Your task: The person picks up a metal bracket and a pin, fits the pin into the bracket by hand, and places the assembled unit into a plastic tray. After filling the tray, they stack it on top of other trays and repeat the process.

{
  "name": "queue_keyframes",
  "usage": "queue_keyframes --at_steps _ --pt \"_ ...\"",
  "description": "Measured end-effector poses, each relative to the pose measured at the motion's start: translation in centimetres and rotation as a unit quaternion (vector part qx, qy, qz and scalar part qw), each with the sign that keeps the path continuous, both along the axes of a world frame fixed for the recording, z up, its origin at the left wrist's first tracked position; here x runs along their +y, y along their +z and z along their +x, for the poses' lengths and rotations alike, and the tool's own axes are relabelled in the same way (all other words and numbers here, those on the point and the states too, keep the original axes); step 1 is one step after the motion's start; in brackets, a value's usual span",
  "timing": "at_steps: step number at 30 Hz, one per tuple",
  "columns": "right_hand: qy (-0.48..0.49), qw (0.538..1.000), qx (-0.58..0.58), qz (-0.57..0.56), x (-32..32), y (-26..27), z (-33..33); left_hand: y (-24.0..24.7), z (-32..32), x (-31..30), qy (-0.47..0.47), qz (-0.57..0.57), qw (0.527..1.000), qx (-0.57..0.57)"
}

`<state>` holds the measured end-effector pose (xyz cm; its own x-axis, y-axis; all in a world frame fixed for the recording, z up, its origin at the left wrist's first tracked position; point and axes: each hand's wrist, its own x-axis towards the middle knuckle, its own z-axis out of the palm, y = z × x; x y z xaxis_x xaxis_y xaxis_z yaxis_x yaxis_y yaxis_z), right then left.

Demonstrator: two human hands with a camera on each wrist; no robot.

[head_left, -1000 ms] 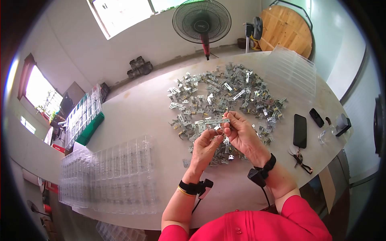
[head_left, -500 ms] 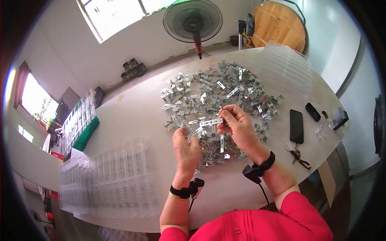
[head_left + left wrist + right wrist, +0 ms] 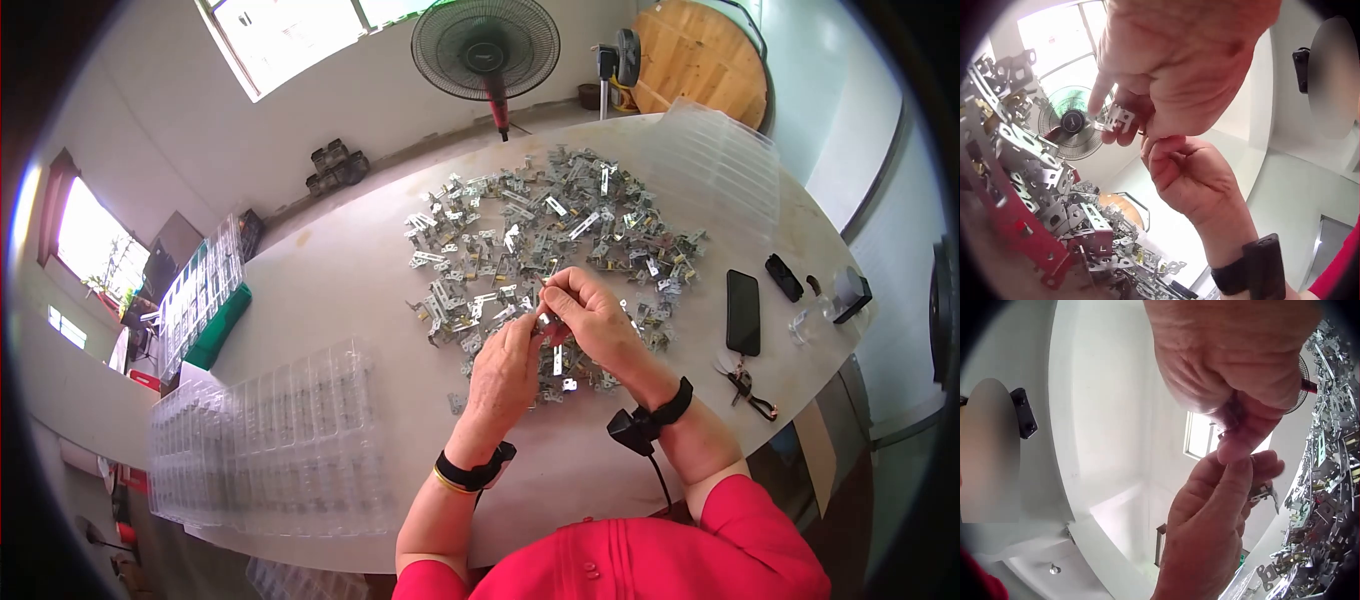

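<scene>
My hands meet above the near part of a pile of metal brackets [image 3: 590, 225]. The left hand [image 3: 505, 375] grips a small silvery bracket [image 3: 1119, 119] with cut-outs; one end of it shows past the fingers in both wrist views. The right hand [image 3: 595, 325] has its thumb and fingers curled together in a pinch, its fingertips right at those of the left hand. A small dark metal bit [image 3: 1222, 434] peeks out at the right hand's grip, mostly hidden by the fingers.
Clear plastic trays [image 3: 270, 440] lie at the left of the table [image 3: 330, 270], another [image 3: 725, 160] at the far right. A phone [image 3: 742, 312], a small black case [image 3: 784, 278] and pliers-like cutters [image 3: 750, 392] lie right. A fan [image 3: 486, 55] stands behind.
The left hand reached down to the pile, then came back up to the right hand and now holds a bracket. The long bracket that stuck out of the right hand no longer shows.
</scene>
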<state>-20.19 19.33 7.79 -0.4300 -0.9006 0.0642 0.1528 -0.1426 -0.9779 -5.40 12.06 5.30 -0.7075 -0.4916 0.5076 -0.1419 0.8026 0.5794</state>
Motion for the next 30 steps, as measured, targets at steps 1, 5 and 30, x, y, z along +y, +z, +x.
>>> queue_keyframes --at_steps 1,5,30 --pt "0.001 1.0 -0.001 0.0 -0.2 -0.6 -0.2 -0.6 -0.2 -0.1 0.021 -0.068 0.997 0.022" --pt "-0.073 0.989 0.117 -0.062 -0.3 -0.9 -0.6 -1.3 0.2 0.2 0.039 0.06 0.996 0.046" --pt "0.001 0.958 0.284 0.047 1.5 1.5 1.4 -0.7 1.1 -0.9 0.029 0.443 0.881 0.165"
